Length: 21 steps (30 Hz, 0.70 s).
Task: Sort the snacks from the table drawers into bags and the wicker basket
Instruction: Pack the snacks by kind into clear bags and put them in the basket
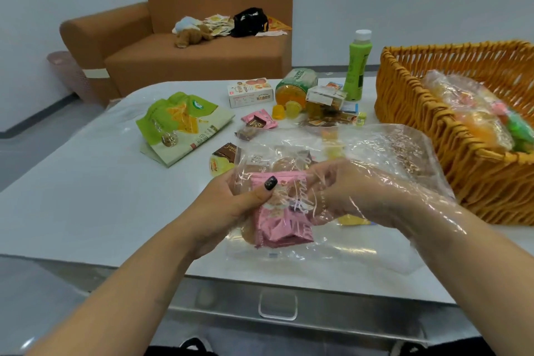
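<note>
A clear plastic bag (384, 147) lies over the near middle of the white table (86, 196). My right hand (355, 191) is inside it, wrist-deep, fingers curled on a pink snack packet (280, 222). My left hand (231, 202) grips the bag's left side from outside, thumb pressed over the pink packet. More wrapped snacks sit in the bag above the hands. The wicker basket (410, 101) stands at the right with a filled clear bag (474, 115) in it.
Loose snacks lie beyond the bag: a green pouch (182, 121), a small white box (250, 92), pink and brown packets (260, 121), yellow jelly cups (286, 110), a green bottle (357, 66). A drawer handle (277, 305) shows below the table edge. A brown sofa (187, 37) stands behind.
</note>
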Each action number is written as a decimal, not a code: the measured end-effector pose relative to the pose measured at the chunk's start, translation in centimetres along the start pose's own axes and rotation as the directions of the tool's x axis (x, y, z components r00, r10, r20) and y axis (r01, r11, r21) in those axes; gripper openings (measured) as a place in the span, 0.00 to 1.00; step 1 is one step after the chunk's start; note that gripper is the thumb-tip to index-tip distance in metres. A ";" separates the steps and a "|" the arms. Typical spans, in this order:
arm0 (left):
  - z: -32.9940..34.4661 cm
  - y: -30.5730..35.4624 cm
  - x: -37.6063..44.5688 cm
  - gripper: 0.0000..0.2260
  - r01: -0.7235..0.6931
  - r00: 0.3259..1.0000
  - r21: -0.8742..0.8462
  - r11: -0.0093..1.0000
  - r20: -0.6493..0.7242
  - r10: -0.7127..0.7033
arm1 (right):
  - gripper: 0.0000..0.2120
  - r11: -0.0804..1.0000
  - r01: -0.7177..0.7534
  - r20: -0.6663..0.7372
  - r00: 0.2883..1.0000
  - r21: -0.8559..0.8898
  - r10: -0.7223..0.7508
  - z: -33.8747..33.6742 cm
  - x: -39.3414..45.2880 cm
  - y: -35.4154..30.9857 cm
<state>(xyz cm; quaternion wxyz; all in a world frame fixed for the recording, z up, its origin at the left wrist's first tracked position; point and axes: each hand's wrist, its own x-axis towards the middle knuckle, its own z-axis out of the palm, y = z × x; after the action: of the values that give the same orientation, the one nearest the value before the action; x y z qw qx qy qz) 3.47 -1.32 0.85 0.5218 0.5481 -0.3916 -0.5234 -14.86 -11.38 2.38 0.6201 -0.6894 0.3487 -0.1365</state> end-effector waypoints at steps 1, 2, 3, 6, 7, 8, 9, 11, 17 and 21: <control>-0.1 0.0 -0.1 0.23 0.001 1.000 0.002 1.000 0.000 -0.001 | 0.06 1.000 0.015 -0.019 1.000 -0.024 -0.015 0.4 0.0 -0.2; -0.1 0.0 -0.2 0.23 0.004 1.000 0.002 1.000 -0.008 -0.004 | 0.06 0.999 0.021 -0.052 0.998 -0.025 -0.022 0.7 0.2 -0.3; -0.2 -0.1 -0.2 0.24 0.009 1.000 -0.005 1.000 -0.017 -0.009 | 0.06 0.999 0.022 -0.068 0.997 -0.047 -0.025 1.3 0.4 -0.4; -0.3 -0.5 -0.3 0.25 0.020 0.998 -0.012 1.000 -0.062 -0.021 | 0.03 0.993 -0.013 -0.083 0.997 -0.117 0.003 3.2 1.0 0.1; -0.4 -0.6 -0.2 0.26 0.024 0.997 -0.003 1.000 -0.079 -0.025 | 0.03 0.992 -0.006 -0.097 0.995 -0.130 -0.007 3.9 1.0 0.1; -0.6 -0.7 -0.3 0.26 0.033 0.995 0.005 0.999 -0.099 -0.032 | 0.03 0.992 0.007 -0.112 0.993 -0.125 -0.021 4.3 1.0 0.1; -0.8 -0.7 -0.2 0.25 0.037 0.992 0.006 0.999 -0.121 -0.036 | 0.03 0.994 0.021 -0.133 0.991 -0.110 -0.035 4.7 1.1 0.1; -1.3 -0.7 -0.1 0.24 0.031 0.988 -0.020 0.999 -0.153 -0.034 | 0.04 0.996 0.045 -0.138 0.989 -0.083 -0.056 4.8 0.9 -0.3; -3.4 0.1 0.0 0.20 -0.050 0.977 -0.197 0.979 -0.213 0.007 | 0.10 0.889 0.139 0.015 0.987 0.437 -0.162 -0.3 -0.6 -3.8; -5.1 0.0 1.1 0.13 -0.071 0.912 -0.276 0.959 -0.407 -0.050 | 0.05 0.902 0.199 -0.439 0.898 0.384 -0.011 -3.7 1.8 -3.1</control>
<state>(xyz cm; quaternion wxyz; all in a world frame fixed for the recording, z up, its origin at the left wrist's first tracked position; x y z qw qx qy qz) 8.60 -1.60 0.16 0.6683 0.5626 -0.1971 -0.4450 -14.85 -15.42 5.61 0.6536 -0.5113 0.3996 -0.3894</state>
